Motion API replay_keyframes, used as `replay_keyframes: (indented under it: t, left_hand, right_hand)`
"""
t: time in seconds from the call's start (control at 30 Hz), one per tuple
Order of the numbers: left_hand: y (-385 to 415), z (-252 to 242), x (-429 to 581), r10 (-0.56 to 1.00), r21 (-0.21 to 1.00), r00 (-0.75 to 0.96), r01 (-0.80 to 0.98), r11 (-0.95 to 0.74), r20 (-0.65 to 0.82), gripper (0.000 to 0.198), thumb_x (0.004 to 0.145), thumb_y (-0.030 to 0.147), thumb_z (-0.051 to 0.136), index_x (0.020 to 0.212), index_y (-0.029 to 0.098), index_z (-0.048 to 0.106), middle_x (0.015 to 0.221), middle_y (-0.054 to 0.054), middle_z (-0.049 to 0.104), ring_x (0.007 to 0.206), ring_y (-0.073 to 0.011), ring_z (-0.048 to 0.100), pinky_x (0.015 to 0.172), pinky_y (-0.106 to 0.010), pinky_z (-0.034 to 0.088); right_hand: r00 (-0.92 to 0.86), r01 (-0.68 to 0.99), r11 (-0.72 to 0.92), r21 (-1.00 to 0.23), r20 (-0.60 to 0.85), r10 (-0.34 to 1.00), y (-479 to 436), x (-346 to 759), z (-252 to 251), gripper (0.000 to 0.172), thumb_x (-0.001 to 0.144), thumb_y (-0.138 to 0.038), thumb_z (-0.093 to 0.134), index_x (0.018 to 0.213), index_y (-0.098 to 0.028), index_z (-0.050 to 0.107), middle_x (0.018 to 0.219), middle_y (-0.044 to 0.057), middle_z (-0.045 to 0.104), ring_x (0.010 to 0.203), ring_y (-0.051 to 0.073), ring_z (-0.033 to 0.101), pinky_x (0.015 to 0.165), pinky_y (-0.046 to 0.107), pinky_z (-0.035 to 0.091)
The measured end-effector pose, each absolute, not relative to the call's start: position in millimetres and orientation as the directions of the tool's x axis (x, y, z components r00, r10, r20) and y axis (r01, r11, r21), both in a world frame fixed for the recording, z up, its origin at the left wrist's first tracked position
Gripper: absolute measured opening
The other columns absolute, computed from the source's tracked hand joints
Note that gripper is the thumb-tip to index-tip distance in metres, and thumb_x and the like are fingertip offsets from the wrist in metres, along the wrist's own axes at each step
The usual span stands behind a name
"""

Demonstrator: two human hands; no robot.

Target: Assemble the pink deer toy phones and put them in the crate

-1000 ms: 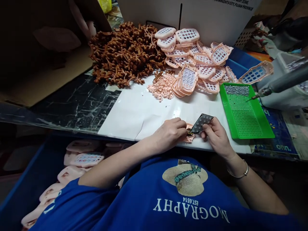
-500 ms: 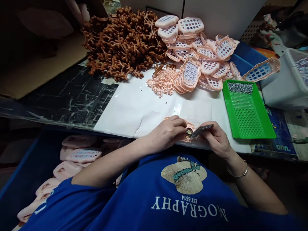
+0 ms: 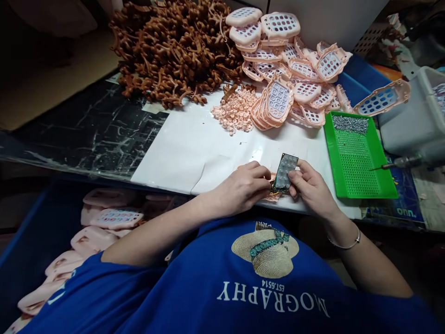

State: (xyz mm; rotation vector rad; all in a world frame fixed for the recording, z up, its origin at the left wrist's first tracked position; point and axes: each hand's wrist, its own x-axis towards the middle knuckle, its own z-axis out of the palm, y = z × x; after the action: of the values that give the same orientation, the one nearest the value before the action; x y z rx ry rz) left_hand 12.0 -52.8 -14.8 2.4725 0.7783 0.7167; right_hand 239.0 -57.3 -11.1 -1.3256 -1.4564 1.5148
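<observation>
My right hand (image 3: pixel 311 188) pinches a small circuit board with a grey rubber keypad (image 3: pixel 287 171) between thumb and fingers, keypad side facing up. Beside it, my left hand (image 3: pixel 245 188) has its fingers curled down on a pink plastic shell (image 3: pixel 273 196) lying at the table's front edge. Most of that shell is hidden under the left hand and the board. The board's lower end is close to the left fingertips; whether they touch, I cannot tell.
A heap of brown plastic parts (image 3: pixel 174 55), small pink pieces (image 3: pixel 234 111) and stacked pink shells (image 3: pixel 278 99) lie behind. At right are a green tray (image 3: pixel 361 192) with screws (image 3: pixel 350 124), a screwdriver bit (image 3: pixel 399 162) and a grey bin (image 3: pixel 413 134). Pink casings (image 3: pixel 93 241) fill a blue bin below left.
My right hand has turned the board up, so the keypad now faces the camera. My left hand stays on the shell. A screwdriver bit has come into view over the green tray.
</observation>
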Motion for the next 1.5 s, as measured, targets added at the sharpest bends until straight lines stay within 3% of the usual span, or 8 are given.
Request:
replay_keyframes:
  t: [0.2, 0.5, 0.9, 1.23, 1.5]
  left_hand:
    - [-51.6, -15.5, 7.1, 0.602, 0.573, 0.707, 0.336, -0.748, 0.371, 0.021, 0.098, 0.022, 0.053, 0.093, 0.014, 0.071, 0.1, -0.011, 0.068, 0.089, -0.0192, 0.056, 0.08, -0.032, 0.049]
    - [-55.8, -19.0, 17.1, 0.665, 0.508, 0.637, 0.454, -0.732, 0.389, 0.022, 0.096, 0.02, 0.054, 0.082, 0.014, 0.069, 0.096, -0.01, 0.069, 0.082, -0.0178, 0.054, 0.074, -0.031, 0.049]
    - [-54.8, -22.1, 11.9, 0.634, 0.505, 0.663, 0.419, -0.754, 0.398, 0.02, 0.098, 0.025, 0.055, 0.089, 0.015, 0.07, 0.099, -0.009, 0.069, 0.085, -0.0173, 0.055, 0.076, -0.03, 0.048]
    - [-60.7, -28.1, 19.2, 0.625, 0.322, 0.638, 0.537, -0.78, 0.45, 0.025, 0.1, 0.025, 0.05, 0.085, 0.016, 0.067, 0.097, -0.007, 0.071, 0.083, -0.0173, 0.053, 0.074, -0.031, 0.045]
    - [-59.3, -20.5, 14.7, 0.597, 0.232, 0.675, 0.556, -0.798, 0.433, 0.02, 0.097, 0.026, 0.055, 0.083, 0.019, 0.067, 0.099, -0.004, 0.071, 0.081, -0.018, 0.052, 0.067, -0.032, 0.038]
  right_hand:
    - [-0.235, 0.147, -0.208, -0.967, -0.239, 0.942, -56.8, 239.2, -14.5, 0.034, 0.094, -0.047, 0.06, 0.116, -0.023, 0.056, 0.053, -0.009, 0.051, 0.045, 0.006, 0.041, 0.043, 0.018, 0.034]
    - [-0.225, 0.175, -0.133, -0.975, -0.171, 0.959, -62.6, 239.7, -14.5, 0.035, 0.096, -0.045, 0.058, 0.122, -0.023, 0.053, 0.055, -0.01, 0.048, 0.046, 0.006, 0.041, 0.043, 0.018, 0.036]
    - [-0.214, 0.11, -0.166, -0.98, -0.186, 0.959, -57.2, 239.7, -20.1, 0.033, 0.096, -0.046, 0.058, 0.119, -0.024, 0.054, 0.054, -0.01, 0.047, 0.045, 0.006, 0.039, 0.042, 0.017, 0.033]
    - [-0.189, 0.08, -0.161, -0.984, -0.174, 0.966, -58.2, 239.5, -20.2, 0.031, 0.095, -0.045, 0.06, 0.118, -0.024, 0.053, 0.054, -0.01, 0.047, 0.044, 0.006, 0.039, 0.041, 0.017, 0.032]
    - [-0.324, 0.176, -0.052, -0.983, -0.108, 0.94, -56.3, 243.9, -17.5, 0.029, 0.098, -0.04, 0.056, 0.123, -0.026, 0.055, 0.058, -0.009, 0.045, 0.048, 0.007, 0.04, 0.046, 0.02, 0.033]
